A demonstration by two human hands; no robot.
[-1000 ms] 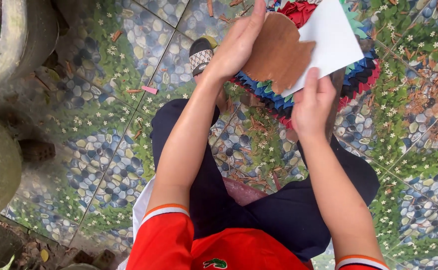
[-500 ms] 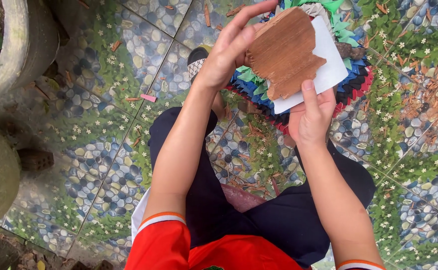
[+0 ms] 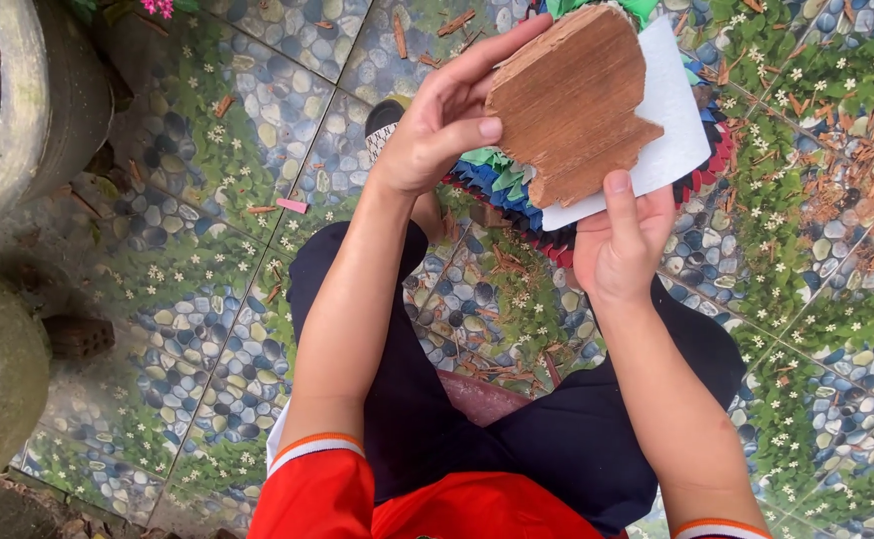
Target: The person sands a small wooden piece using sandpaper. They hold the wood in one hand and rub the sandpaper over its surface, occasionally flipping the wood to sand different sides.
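Note:
My left hand (image 3: 447,120) grips the left edge of a flat brown piece of wood (image 3: 569,102) with a jagged outline, thumb on its face. My right hand (image 3: 619,245) holds a white sheet (image 3: 671,120) from below, thumb pressed on it just under the wood. The wood lies on top of the sheet. Behind both sits a round object of folded coloured paper (image 3: 502,180) in green, blue and red layers, mostly hidden.
I sit over a pebble-patterned tile floor (image 3: 257,120) with wood chips (image 3: 856,180) scattered at the right. Grey concrete planters (image 3: 48,110) stand at the left. A small pink scrap (image 3: 292,206) lies on the tiles. My dark trousers (image 3: 557,439) fill the bottom.
The wood and white sheet have come lower and closer in view. My left thumb has shifted onto the wood's face; my right hand stays under the sheet.

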